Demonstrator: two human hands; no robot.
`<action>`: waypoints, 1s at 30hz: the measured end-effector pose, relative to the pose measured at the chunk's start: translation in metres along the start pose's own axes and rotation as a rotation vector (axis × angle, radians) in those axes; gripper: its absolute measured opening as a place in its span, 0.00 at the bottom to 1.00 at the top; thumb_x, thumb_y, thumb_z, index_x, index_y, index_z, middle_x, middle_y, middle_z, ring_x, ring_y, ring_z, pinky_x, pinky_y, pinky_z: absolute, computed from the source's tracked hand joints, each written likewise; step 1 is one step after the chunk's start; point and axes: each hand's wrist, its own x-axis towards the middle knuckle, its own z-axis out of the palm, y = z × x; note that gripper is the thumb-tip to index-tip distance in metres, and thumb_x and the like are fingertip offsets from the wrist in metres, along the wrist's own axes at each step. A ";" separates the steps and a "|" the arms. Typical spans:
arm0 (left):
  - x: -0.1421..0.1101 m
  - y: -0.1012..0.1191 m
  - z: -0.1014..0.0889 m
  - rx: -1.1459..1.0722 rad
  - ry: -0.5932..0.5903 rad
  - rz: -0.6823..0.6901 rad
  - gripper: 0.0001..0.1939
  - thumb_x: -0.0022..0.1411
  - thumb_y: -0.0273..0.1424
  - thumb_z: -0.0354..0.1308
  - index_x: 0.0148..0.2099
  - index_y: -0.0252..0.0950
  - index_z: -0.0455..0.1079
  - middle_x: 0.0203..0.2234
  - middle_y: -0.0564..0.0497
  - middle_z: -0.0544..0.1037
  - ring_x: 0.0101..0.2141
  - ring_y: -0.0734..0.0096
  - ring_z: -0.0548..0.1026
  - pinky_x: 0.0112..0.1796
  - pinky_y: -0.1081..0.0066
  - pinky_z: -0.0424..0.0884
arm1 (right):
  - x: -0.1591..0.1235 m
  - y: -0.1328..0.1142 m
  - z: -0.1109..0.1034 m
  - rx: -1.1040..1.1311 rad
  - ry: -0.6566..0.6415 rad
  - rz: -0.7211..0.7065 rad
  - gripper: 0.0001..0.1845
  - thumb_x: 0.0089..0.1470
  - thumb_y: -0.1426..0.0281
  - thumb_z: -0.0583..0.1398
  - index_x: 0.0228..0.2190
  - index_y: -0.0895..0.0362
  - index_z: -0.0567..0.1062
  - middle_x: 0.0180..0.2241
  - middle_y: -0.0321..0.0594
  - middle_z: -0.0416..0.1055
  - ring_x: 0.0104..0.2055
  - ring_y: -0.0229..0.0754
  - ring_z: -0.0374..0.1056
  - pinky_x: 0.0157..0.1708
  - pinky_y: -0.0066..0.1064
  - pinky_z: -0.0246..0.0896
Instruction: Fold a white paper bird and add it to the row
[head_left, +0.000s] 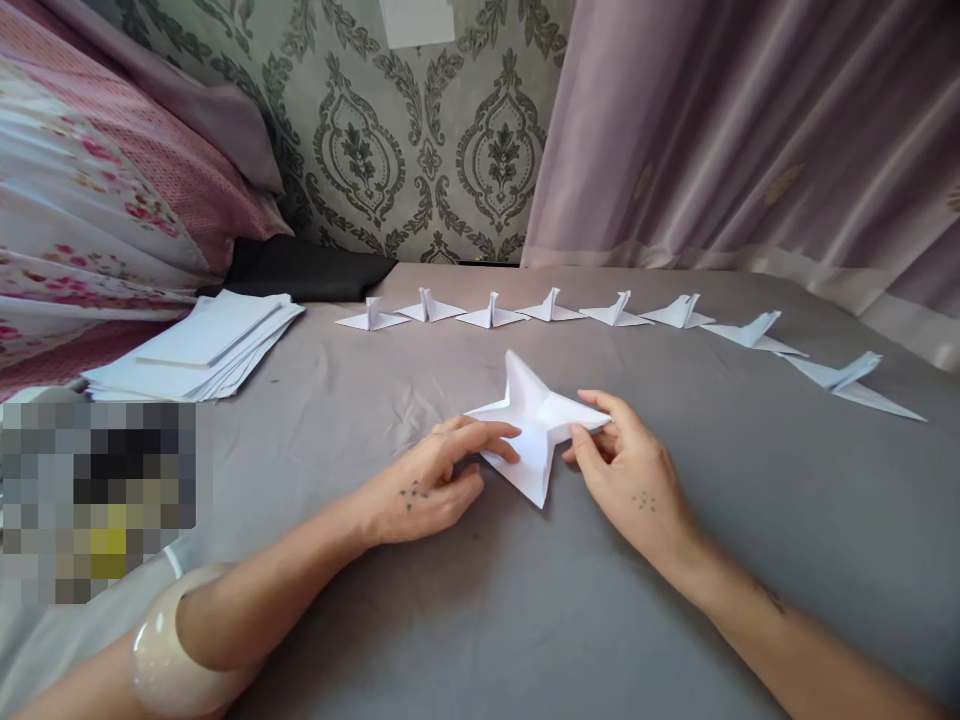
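Note:
A white folded paper star (534, 425) with four points lies in front of me on the grey cloth. One point aims away from me and another toward me. My right hand (628, 450) pinches the right point between thumb and fingers. Across the left side of the paper rest the stretched fingers of my left hand (439, 475); its thumb is apart from them, near the cloth. Those fingers partly cover the left point.
Several white folded paper birds (491, 312) stand in a curved row toward the back and right. Stacked white paper sheets (202, 345) lie at the left, by a black cloth (307, 268). A blurred patch (97, 500) hides something at the left. Curtains (720, 140) hang behind.

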 end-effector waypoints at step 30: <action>0.012 0.019 0.030 0.942 0.059 0.250 0.12 0.67 0.19 0.44 0.41 0.33 0.68 0.36 0.46 0.76 0.39 0.63 0.75 0.48 0.57 0.63 | -0.031 -0.015 -0.010 -0.510 -0.318 -0.522 0.14 0.57 0.77 0.51 0.38 0.57 0.75 0.32 0.39 0.64 0.33 0.42 0.62 0.33 0.37 0.60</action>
